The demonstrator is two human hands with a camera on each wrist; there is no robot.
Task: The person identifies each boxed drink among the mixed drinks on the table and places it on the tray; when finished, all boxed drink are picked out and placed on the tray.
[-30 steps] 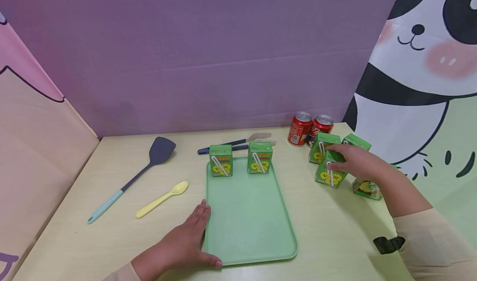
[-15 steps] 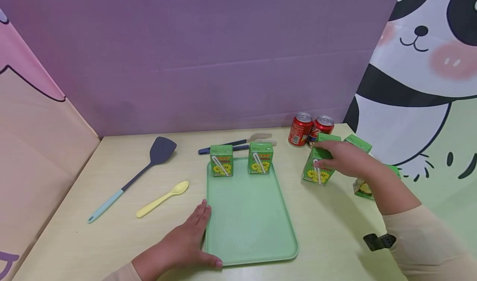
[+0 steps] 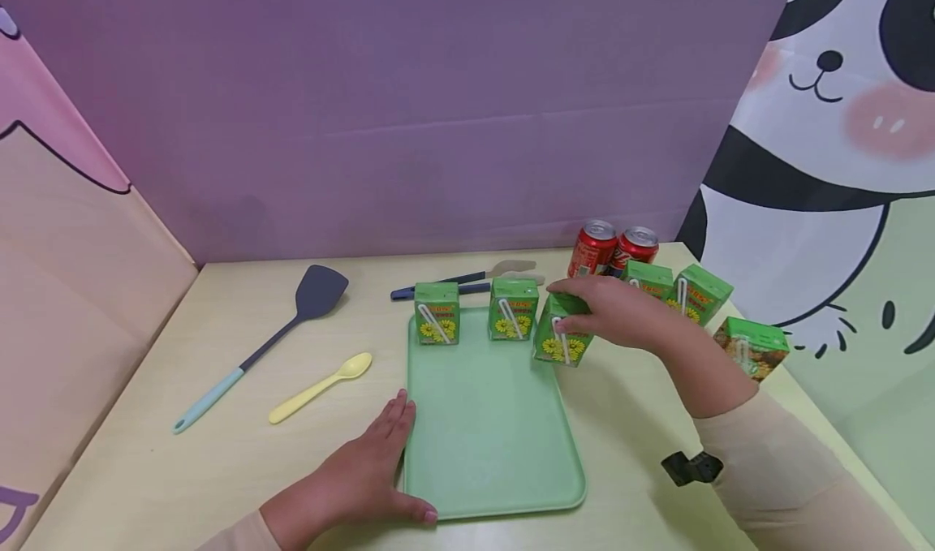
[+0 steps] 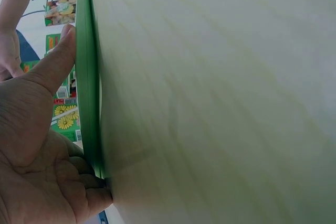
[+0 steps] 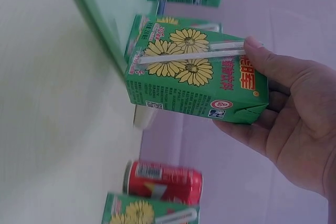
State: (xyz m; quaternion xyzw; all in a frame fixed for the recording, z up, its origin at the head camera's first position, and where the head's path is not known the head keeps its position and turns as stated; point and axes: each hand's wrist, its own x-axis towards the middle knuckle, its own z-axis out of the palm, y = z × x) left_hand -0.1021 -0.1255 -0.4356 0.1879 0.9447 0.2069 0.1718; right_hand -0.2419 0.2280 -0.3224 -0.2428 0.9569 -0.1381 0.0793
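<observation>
Lying unclenched along the left side of the green tray (image 3: 489,454), the left hand (image 3: 365,474) is at the lower middle of the frame. Right of centre, the right hand (image 3: 621,312) grasps the top of a flower-printed drink carton (image 3: 558,340), thumb in front, fingers behind; whether its base touches the tray is hard to judge. Mid-frame stand two matching cartons (image 3: 438,316); beyond, red cans (image 3: 593,249).

Gripped near its top by the right hand (image 3: 613,312), a green drink carton (image 5: 197,72) with yellow flowers and a white straw tilts beside two upright matching cartons (image 3: 437,316), left of that grip on the flat, round-cornered, pale green tray (image 3: 489,421), which touches the left hand (image 3: 368,470).
</observation>
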